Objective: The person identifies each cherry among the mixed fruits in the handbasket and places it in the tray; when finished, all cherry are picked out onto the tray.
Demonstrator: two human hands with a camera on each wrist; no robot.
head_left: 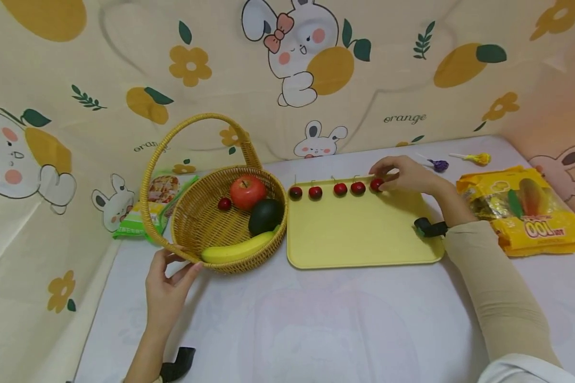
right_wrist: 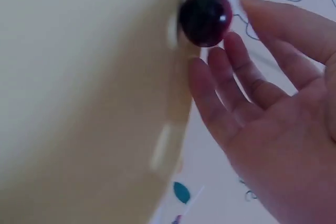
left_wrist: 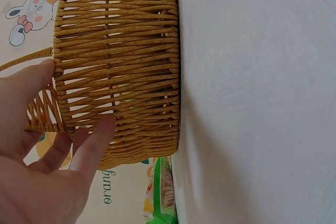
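My left hand [head_left: 169, 284] holds the near-left rim of a wicker basket [head_left: 184, 221], close to the foot of its arched handle; in the left wrist view its fingers [left_wrist: 100, 137] lie against the woven side. Inside are a red apple [head_left: 247, 192], a small cherry [head_left: 224, 204], a dark green avocado [head_left: 265, 217] and a banana [head_left: 239, 250]. Over the far edge of a yellow tray [head_left: 354, 234], my right hand [head_left: 404, 174] is at the rightmost cherry [right_wrist: 206, 17]. Its fingers are loosely bent, and the thumb appears apart from the fruit.
Several more cherries [head_left: 340, 189] line the tray's far edge. Purple [head_left: 440, 166] and yellow [head_left: 479, 158] lollipops lie behind, at the right. Yellow snack bags [head_left: 522, 210] rest right of the tray. A green snack bag [head_left: 136, 221] sits behind the basket. Printed cloth hangs at the back.
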